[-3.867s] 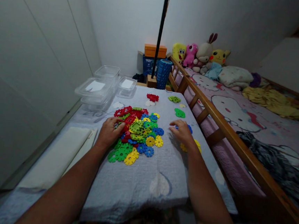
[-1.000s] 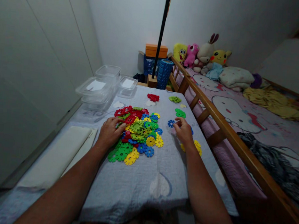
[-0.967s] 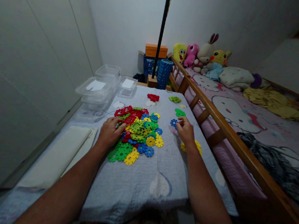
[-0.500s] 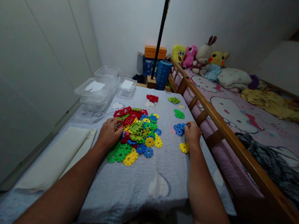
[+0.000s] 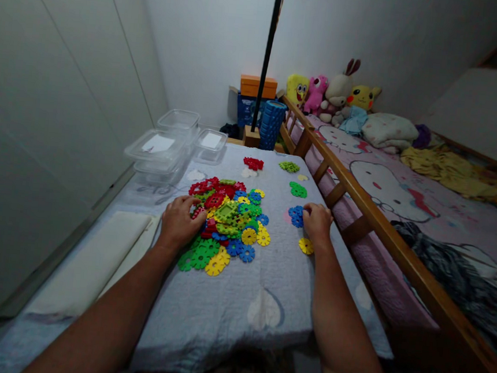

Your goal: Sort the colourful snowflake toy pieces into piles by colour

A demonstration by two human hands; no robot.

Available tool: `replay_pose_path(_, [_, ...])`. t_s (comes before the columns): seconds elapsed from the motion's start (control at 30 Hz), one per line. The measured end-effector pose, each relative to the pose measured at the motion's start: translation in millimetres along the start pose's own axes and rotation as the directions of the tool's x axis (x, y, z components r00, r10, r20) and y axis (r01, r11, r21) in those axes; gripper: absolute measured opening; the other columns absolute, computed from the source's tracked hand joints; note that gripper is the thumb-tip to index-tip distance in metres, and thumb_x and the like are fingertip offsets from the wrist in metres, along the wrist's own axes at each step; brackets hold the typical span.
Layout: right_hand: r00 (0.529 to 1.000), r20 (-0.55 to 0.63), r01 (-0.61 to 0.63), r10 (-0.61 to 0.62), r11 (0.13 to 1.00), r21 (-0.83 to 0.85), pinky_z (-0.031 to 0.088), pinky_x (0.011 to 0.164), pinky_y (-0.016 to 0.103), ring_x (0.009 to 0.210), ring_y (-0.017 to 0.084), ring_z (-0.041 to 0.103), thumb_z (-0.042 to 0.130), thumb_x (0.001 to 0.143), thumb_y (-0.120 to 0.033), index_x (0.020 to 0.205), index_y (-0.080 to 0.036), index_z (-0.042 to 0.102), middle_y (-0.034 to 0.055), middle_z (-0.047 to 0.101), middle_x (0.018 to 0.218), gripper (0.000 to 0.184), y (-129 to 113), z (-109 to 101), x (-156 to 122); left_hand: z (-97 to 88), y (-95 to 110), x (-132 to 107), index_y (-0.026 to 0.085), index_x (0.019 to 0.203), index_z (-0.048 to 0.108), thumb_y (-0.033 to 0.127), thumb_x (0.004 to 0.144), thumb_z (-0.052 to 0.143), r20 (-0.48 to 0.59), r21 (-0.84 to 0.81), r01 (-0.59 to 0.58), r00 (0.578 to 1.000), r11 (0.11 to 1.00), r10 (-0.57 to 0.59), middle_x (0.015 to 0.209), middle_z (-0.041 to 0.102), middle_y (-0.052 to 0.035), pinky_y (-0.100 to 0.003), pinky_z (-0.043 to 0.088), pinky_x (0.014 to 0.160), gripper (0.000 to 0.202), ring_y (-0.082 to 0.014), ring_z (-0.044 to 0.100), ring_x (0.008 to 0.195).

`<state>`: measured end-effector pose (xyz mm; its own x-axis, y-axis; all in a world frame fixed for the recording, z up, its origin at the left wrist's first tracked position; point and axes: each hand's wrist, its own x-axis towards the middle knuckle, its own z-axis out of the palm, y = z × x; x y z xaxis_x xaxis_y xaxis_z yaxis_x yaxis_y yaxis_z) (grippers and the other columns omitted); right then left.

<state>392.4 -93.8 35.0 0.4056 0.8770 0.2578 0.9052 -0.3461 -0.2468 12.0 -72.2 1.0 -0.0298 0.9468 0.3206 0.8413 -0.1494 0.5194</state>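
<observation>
A mixed pile of plastic snowflake discs and square interlocking pieces (image 5: 226,211) in red, green, yellow and blue lies mid-table. At its left edge rests my left hand (image 5: 181,222), thumb and fingers apart around some red pieces. On the right side, my right hand (image 5: 317,223) has its fingers curled against a small group of blue snowflake discs (image 5: 296,215). Its fingertips close on the edge of a blue disc, partly hidden by the hand. Just below it lies a yellow disc (image 5: 306,246). Green discs (image 5: 297,189), light green pieces (image 5: 289,167) and red pieces (image 5: 253,164) sit in separate groups farther back.
Clear plastic containers (image 5: 158,147) stand at the back left, with a smaller lidded one (image 5: 211,141) beside them. A folded cream cloth (image 5: 89,262) lies on the left. The wooden bed rail (image 5: 352,190) runs along the table's right side. A lamp pole (image 5: 266,60) rises behind.
My right hand has shifted slightly left, over more of the blue discs, uncovering more of the yellow disc. My left hand stays at the pile almost unmoved.
</observation>
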Motion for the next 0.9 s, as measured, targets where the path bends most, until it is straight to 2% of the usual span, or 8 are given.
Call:
replay_pose_path(0.2, [0.997,0.055,0.06,-0.059,0.998,-0.013,0.037,0.088,0.038,0.108,0.029,0.054,0.052,0.093,-0.024,0.102,-0.022,0.081,0.0124,0.07,0.112,0.031,-5.7,1.4,-3.9,0.6,2.9,-1.7,0.023,0.111,0.068,0.05,0.084,0.058,0.045,-0.012,-0.006,0.999,1.0,0.007,0.124,0.063,-0.012,-0.05,0.045,0.109,0.04,-0.0334,0.059,0.121])
replay_pose_path(0.3, [0.986,0.047,0.155,-0.158,0.987,0.05,0.036,0.093,0.038,0.108,0.028,0.053,0.053,0.094,-0.025,0.105,-0.022,0.08,0.011,0.07,0.114,0.029,-12.9,3.2,-5.0,-0.5,4.8,-1.8,0.021,0.112,0.068,0.052,0.087,0.055,0.079,-0.05,-0.035,0.996,0.998,0.039,0.125,0.063,-0.0126,-0.05,0.043,0.111,0.042,-0.033,0.057,0.124])
replay_pose_path(0.43, [0.91,0.1,0.382,-0.402,0.908,0.171,0.035,0.097,0.038,0.108,0.026,0.053,0.055,0.095,-0.027,0.106,-0.021,0.079,0.0106,0.07,0.113,0.027,-33.5,9.1,-12.9,-2.3,5.8,-1.4,0.02,0.114,0.067,0.054,0.089,0.052,0.095,-0.103,-0.074,0.992,0.992,0.083,0.125,0.063,-0.013,-0.05,0.043,0.111,0.045,-0.0325,0.057,0.124])
replay_pose_path(0.57, [0.837,0.179,0.486,-0.517,0.853,0.189,0.035,0.097,0.04,0.113,0.029,0.05,0.062,0.094,-0.036,0.114,-0.02,0.076,0.012,0.067,0.12,0.029,-54.7,15.2,-26.1,-3.4,5.9,-1.5,0.019,0.117,0.066,0.056,0.088,0.053,0.102,-0.129,-0.097,0.989,0.987,0.111,0.128,0.062,-0.0137,-0.051,0.042,0.112,0.048,-0.0329,0.055,0.126])
replay_pose_path(0.7, [0.812,0.212,0.518,-0.544,0.839,0.166,0.035,0.096,0.04,0.113,0.029,0.049,0.065,0.092,-0.037,0.113,-0.02,0.073,0.0117,0.066,0.121,0.028,-62.6,18.3,-32.9,-3.4,6.6,-2.3,0.019,0.12,0.064,0.058,0.087,0.055,0.107,-0.137,-0.11,0.986,0.984,0.125,0.131,0.061,-0.0144,-0.052,0.04,0.113,0.053,-0.0335,0.053,0.127])
replay_pose_path(0.9, [0.843,0.203,0.441,-0.498,0.856,0.27,0.037,0.088,0.035,0.101,0.025,0.055,0.07,0.086,-0.026,0.098,-0.018,0.069,0.0086,0.07,0.105,0.014,-58.2,19.0,-27.5,-2.2,7.3,-2.6,0.021,0.12,0.064,0.06,0.087,0.057,0.094,-0.126,-0.129,0.986,0.984,0.141,0.132,0.06,-0.0122,-0.051,0.039,0.115,0.052,-0.0329,0.052,0.13])
